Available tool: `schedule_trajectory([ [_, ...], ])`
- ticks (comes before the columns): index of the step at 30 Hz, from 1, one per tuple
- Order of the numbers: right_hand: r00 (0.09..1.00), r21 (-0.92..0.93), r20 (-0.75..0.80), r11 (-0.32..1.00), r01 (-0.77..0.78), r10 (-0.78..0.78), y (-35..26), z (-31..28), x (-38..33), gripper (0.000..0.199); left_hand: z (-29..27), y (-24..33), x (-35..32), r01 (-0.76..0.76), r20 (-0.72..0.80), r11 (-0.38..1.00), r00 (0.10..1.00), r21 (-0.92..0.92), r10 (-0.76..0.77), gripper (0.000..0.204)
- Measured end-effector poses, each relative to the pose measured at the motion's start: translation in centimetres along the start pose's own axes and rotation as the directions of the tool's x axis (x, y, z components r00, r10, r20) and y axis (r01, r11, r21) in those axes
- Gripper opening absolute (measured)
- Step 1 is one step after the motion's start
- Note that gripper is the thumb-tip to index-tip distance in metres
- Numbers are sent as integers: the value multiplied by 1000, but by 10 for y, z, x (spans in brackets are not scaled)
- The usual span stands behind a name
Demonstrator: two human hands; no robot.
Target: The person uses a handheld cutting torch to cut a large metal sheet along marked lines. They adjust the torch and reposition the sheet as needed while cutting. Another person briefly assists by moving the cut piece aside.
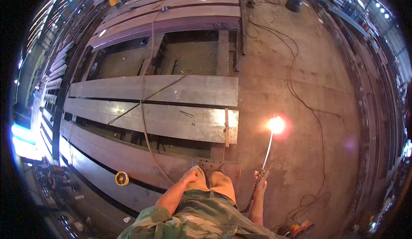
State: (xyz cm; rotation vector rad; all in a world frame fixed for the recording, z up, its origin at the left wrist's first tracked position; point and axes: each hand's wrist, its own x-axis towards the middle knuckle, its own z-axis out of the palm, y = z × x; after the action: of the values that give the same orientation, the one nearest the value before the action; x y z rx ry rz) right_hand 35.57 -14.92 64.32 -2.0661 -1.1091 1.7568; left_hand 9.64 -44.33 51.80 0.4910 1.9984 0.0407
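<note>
Green camouflage clothing (pixel 193 219) lay nearest the camera, and at left a round yellow object (pixel 122 178) rested by the edge of a long, flat grey steel beam (pixel 124 155). Next, the left hand (pixel 191 175) rested against tan trousers (pixel 223 185), perhaps for support; whether it was curled or spread, I could not tell. Farther right, the right hand (pixel 260 183) gripped a slender metal torch (pixel 267 154), its glowing white flame (pixel 276 125) over brown concrete floor (pixel 309 153), probably outstretched to spare the legs heat.
</note>
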Motion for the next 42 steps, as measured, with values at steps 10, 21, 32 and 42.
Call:
schedule_trajectory([
  [10, 994, 92, -78, 994, -63, 70, -3, -1, 2, 70, 1, -20, 36, -161, -25, 965, 985, 205, 170, 37],
  [21, 989, 9, -106, 995, 103, -101, 63, 3, 56, 51, -5, 52, 95, -262, -15, 963, 965, 60, 264, 32],
  [32, 959, -545, -248, 838, -19, -140, 146, 30, 178, 54, 32, 108, 332, -232, 70, 943, 973, 239, 221, 31],
  [42, 960, -520, -276, 849, -99, -57, 219, 38, 241, 35, -3, 182, 531, -213, -502, 927, 792, 309, 349, 41],
])
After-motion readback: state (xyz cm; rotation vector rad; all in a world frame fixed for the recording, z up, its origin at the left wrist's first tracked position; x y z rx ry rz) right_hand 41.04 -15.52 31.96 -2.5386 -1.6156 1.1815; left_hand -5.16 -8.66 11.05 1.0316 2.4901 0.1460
